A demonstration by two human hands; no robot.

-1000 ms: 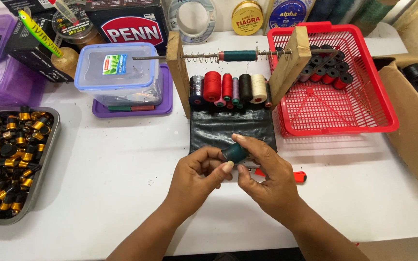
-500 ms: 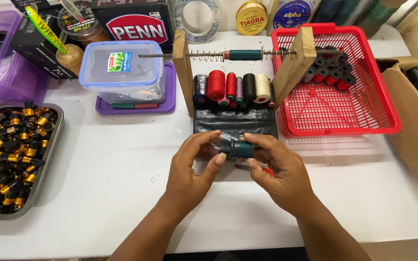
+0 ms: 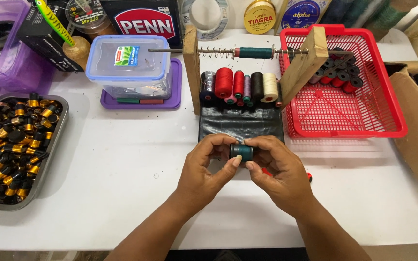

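Two hands, your left hand [image 3: 204,166] and right hand [image 3: 276,169], pinch the small teal spool [image 3: 241,152] between thumbs and fingertips. It looks light, rigid, slick-wound: grip the end rims, not the thread.

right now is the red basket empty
No, the red basket holds a cluster of small dark and red spools in its far corner, while the rest of its floor is bare.
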